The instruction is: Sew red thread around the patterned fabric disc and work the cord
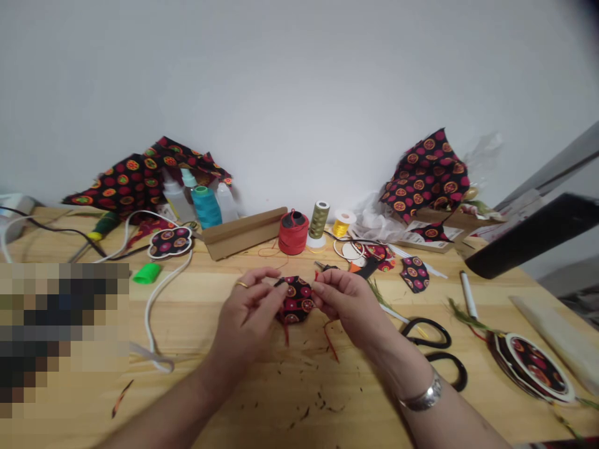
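Pinching | left hand [248,308] | right hand [344,305] | black printed fabric piece [296,300]

This was a sewing and craft workspace, set against a white wall [299,87]. A wooden bench [196,330] carried the evidence: thread spools [293,234], glue bottles [176,199], and scissors [433,349] lay about, with heaps of printed fabric [423,178] behind them. Snipped thread ends [318,396] littered the wood around a small stitched piece [294,300], marking it as a working craft bench, though whether in a home or studio was unclear.
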Demonstrator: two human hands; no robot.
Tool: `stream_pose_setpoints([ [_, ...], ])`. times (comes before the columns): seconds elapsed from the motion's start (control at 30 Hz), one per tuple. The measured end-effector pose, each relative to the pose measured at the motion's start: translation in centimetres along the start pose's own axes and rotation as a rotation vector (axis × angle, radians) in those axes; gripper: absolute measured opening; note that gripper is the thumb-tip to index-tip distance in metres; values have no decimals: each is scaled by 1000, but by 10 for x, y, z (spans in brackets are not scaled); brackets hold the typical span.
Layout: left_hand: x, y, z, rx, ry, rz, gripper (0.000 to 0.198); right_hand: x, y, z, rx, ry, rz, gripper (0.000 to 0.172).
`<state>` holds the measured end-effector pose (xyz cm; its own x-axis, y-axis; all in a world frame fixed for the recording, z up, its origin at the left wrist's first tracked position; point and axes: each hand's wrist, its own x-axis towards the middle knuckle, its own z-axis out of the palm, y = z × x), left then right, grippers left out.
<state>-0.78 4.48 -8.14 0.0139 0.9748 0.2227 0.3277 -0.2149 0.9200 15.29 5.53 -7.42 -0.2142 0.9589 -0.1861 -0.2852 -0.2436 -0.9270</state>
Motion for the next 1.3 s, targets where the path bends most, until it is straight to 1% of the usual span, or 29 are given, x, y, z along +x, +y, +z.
stream_pose_setpoints([
  [0.07, 0, -1, -2, 33, 158, 66, 24, -1, -1, 1, -39, 5, 7, 17],
  [0.1, 0, -2, -2, 20, 209, 95, 19, -2, -2, 2, -62, 4, 6, 17],
  [0.13, 0, -2, -1, -16, 226, 112, 14, -2, -2, 2, -88, -3, 3, 16],
  [0.17, 0, -2, 0, -78, 208, 106, 11, -2, -1, 2, -114, -10, -2, 16],
  [0.2, -1, -2, 2, -161, 151, 69, 13, -2, 0, 1, -138, -20, -8, 16],
  [0.27, -3, -3, 5, -363, -46, -91, 24, -2, 2, 0, -182, -37, -20, 16],
  [0.33, -4, -3, 8, -538, -239, -265, 31, -1, 4, -1, -214, -54, -30, 15],
  [0.37, -4, -4, 9, -593, -303, -322, 32, -1, 5, -1, -230, -58, -35, 15],
  [0.4, -5, -4, 10, -619, -343, -354, 31, 0, 5, -1, -249, -58, -39, 14],
  [0.47, -5, -3, 10, -591, -358, -373, 30, 0, 6, -1, -281, -43, -49, 12],
  [0.57, -3, -2, 9, -491, -325, -387, 25, 0, 4, 1, -306, -13, -59, 11],
  [0.7, -1, -2, 8, -479, -332, -453, 19, -1, 3, 3, -339, 8, -59, 10],
  [0.8, -1, -3, 9, -521, -322, -483, 16, 0, 4, 3, -365, 25, -67, 10],
  [1.07, -2, -3, 9, -719, -326, -592, 11, 0, 4, 4, -324, -4, -68, 11],
  [1.3, -1, -4, 9, -730, -332, -591, 9, -2, 3, 4, -308, -12, -47, 12],
])
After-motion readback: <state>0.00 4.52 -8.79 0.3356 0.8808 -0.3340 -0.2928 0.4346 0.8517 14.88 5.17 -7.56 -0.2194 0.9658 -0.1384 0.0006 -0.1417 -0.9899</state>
